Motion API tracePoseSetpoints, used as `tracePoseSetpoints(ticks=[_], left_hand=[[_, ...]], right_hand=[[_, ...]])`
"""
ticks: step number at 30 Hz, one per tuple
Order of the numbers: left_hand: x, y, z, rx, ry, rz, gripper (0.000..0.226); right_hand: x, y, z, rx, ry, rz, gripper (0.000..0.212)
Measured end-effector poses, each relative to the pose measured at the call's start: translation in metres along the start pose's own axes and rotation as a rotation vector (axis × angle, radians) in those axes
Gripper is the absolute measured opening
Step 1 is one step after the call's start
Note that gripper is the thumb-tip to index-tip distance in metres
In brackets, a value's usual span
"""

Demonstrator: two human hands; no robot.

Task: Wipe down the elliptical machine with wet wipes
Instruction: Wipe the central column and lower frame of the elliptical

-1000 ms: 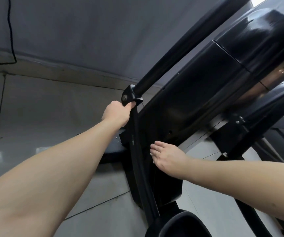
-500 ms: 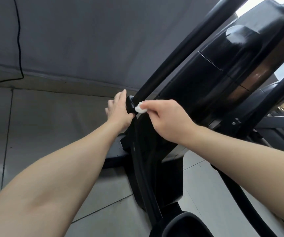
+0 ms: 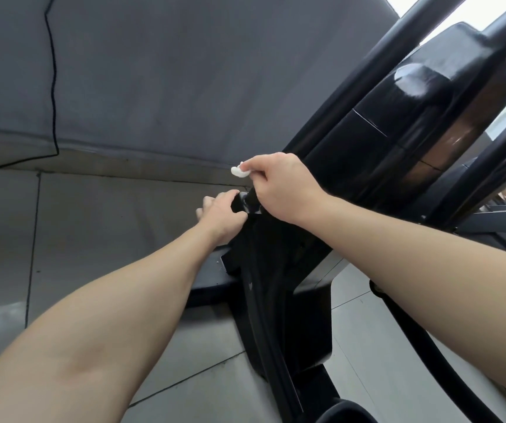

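Two bare forearms enter from the lower left and lower right of the frame and meet near the centre, at the black elliptical machine [image 3: 398, 141].

The left hand [image 3: 219, 216] grips a black pivot bracket [image 3: 239, 206] on the machine, with the thumb over its near face and the fingers curled behind it. The right hand [image 3: 285, 187] lies just above and to the right of the left, close to it but not touching. Its thumb and fingertips pinch a small, wadded white wet wipe [image 3: 239, 171]. The wipe sits at centre frame, just above the bracket, and is seen against the foot of the wall. Whether it touches the machine cannot be told.

A black tubular bar [image 3: 352, 77] runs from the bracket toward the upper right. Beside it stands the glossy black housing [image 3: 422, 96], which shows a pale reflection. A second black bar [image 3: 264, 315] descends from the bracket toward the bottom edge.

A grey wall [image 3: 184, 71] fills the upper left, with a thin black cable [image 3: 53, 87] hanging down it. Grey floor tiles [image 3: 93, 224] with dark joints lie below. Bright daylight shows at the upper right corner.
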State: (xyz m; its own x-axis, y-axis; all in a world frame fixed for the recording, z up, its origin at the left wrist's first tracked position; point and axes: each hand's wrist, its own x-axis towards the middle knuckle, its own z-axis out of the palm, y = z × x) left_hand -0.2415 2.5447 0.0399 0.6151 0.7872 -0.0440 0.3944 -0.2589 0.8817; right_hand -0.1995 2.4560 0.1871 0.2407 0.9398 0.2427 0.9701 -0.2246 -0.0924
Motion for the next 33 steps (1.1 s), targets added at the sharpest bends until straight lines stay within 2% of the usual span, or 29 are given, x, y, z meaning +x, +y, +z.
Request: tracePoseSetpoints(ticks=[10, 18, 23, 27, 30, 33], left_hand=[[-0.025, -0.004, -0.003, 0.006, -0.120, 0.035, 0.049], [-0.031, -0.033, 0.029, -0.107, -0.102, 0.098, 0.038], [-0.060, -0.038, 0.056, -0.245, -0.064, 0.062, 0.037], [-0.072, -0.042, 0.061, -0.303, -0.130, 0.084, 0.033], [-0.061, -0.054, 0.032, -0.093, -0.283, 0.071, 0.024], [-0.041, -0.083, -0.017, 0.323, -0.428, -0.105, 0.026]], right_hand=[[0.010, -0.002, 0.005, -0.072, -0.062, 0.051, 0.040], [0.014, 0.002, 0.011, -0.181, -0.152, 0.092, 0.040], [0.029, -0.001, 0.014, -0.287, -0.307, 0.214, 0.038], [0.031, 0.001, 0.027, -0.485, -0.518, 0.249, 0.033], [0.030, 0.009, 0.039, -0.625, -0.627, 0.283, 0.026], [0.029, 0.023, 0.059, -0.675, -0.754, 0.279, 0.048]])
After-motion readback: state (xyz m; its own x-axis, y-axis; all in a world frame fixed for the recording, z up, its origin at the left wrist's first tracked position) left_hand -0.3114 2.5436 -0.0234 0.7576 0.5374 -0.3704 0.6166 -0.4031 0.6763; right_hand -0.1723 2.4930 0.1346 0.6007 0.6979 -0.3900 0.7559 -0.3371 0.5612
